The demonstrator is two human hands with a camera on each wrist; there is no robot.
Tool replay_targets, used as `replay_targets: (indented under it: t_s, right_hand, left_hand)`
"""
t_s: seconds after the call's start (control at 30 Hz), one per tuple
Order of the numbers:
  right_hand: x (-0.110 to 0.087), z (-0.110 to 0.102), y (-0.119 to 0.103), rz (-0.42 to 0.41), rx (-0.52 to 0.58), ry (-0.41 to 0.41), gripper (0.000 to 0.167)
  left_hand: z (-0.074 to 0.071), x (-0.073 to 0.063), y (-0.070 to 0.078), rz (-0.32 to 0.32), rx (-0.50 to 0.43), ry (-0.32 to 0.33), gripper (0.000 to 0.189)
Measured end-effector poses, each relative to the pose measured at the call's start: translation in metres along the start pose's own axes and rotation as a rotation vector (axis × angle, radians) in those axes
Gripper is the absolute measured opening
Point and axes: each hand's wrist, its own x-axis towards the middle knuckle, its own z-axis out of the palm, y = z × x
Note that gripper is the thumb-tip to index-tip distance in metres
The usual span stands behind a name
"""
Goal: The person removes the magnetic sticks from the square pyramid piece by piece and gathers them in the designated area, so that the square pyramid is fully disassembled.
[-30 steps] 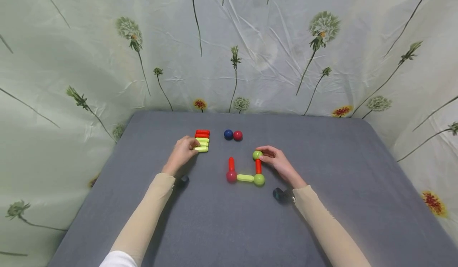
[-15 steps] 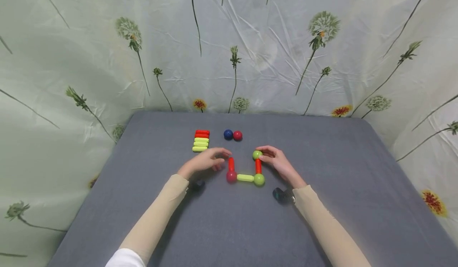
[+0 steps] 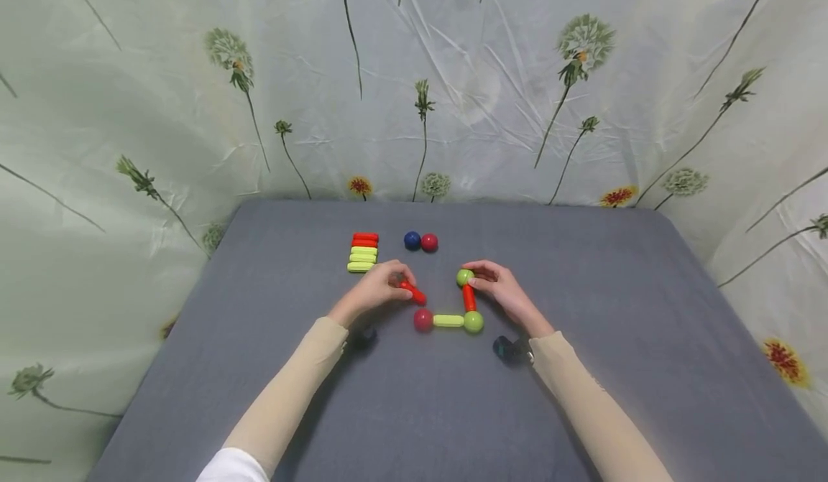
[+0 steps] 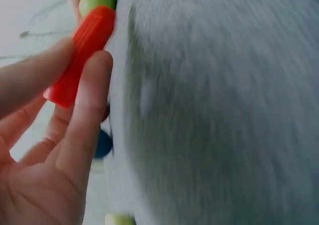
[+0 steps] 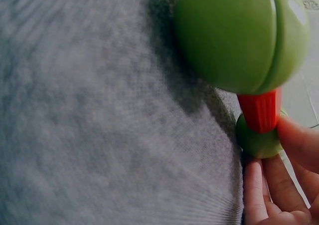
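Observation:
My left hand (image 3: 375,289) pinches a red stick (image 3: 414,293) between thumb and fingers, slanted and apart from the red ball (image 3: 423,320) near it. In the left wrist view the same red stick (image 4: 84,55) shows whole, gripped around its middle. From the red ball a yellow-green stick (image 3: 448,320) runs to a green ball (image 3: 474,322). Another red stick (image 3: 469,298) leads from there to a far green ball (image 3: 464,277), which my right hand (image 3: 503,293) holds with thumb and fingers. The right wrist view shows the near green ball (image 5: 234,35) large in front.
A blue ball (image 3: 412,241) and a second red ball (image 3: 430,243) sit side by side farther back. Left of them lies a row of red sticks (image 3: 365,241) and yellow-green sticks (image 3: 362,258). A flowered curtain (image 3: 491,144) hangs behind the grey table (image 3: 414,410).
My left hand went from the stick row to the joined pieces, gripped the red stick standing off the red ball and pulled it free. The right hand stays on the far green ball.

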Motion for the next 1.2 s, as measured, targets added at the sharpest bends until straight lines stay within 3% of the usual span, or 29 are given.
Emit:
replay_targets:
  t_s: [0.13,0.27,0.37,0.6,0.67,0.77,0.87,1.0,1.1,1.2]
  right_hand:
    - [0.000,0.000,-0.001,0.007,-0.005,-0.011,0.037]
    - [-0.002,-0.001,-0.002,0.003,-0.008,-0.004,0.036]
    - [-0.001,-0.003,-0.002,0.007,-0.013,0.001,0.036]
    - [0.000,-0.001,-0.003,0.019,0.004,-0.002,0.037]
    - [0.000,-0.001,-0.004,0.020,0.008,-0.009,0.038]
    - [-0.001,-0.001,-0.004,0.026,0.006,-0.012,0.038]
    - [-0.001,-0.002,-0.003,0.027,-0.011,-0.009,0.037]
    - [-0.001,-0.002,-0.003,0.019,-0.028,-0.004,0.037]
    - [-0.001,-0.002,-0.003,0.016,-0.018,-0.003,0.037]
    - [0.000,0.000,-0.006,0.030,-0.006,-0.006,0.036]
  left_hand:
    - [-0.017,-0.016,-0.005,-0.084,-0.079,0.099,0.016]
    - [-0.036,-0.030,-0.013,-0.170,0.040,0.306,0.017]
    - [-0.046,-0.036,-0.019,-0.238,0.116,0.395,0.018]
    - [-0.053,-0.035,-0.031,-0.311,0.193,0.388,0.016]
    - [-0.052,-0.033,-0.031,-0.308,0.213,0.384,0.017]
    - [-0.048,-0.032,-0.026,-0.247,0.241,0.374,0.021]
    - [-0.038,-0.030,-0.017,-0.103,0.234,0.278,0.024]
    - [-0.016,-0.024,0.002,0.073,0.166,-0.055,0.029]
    - [0.003,-0.018,0.015,0.093,0.210,-0.280,0.033]
    - [0.018,-0.011,0.020,0.090,0.319,-0.367,0.032]
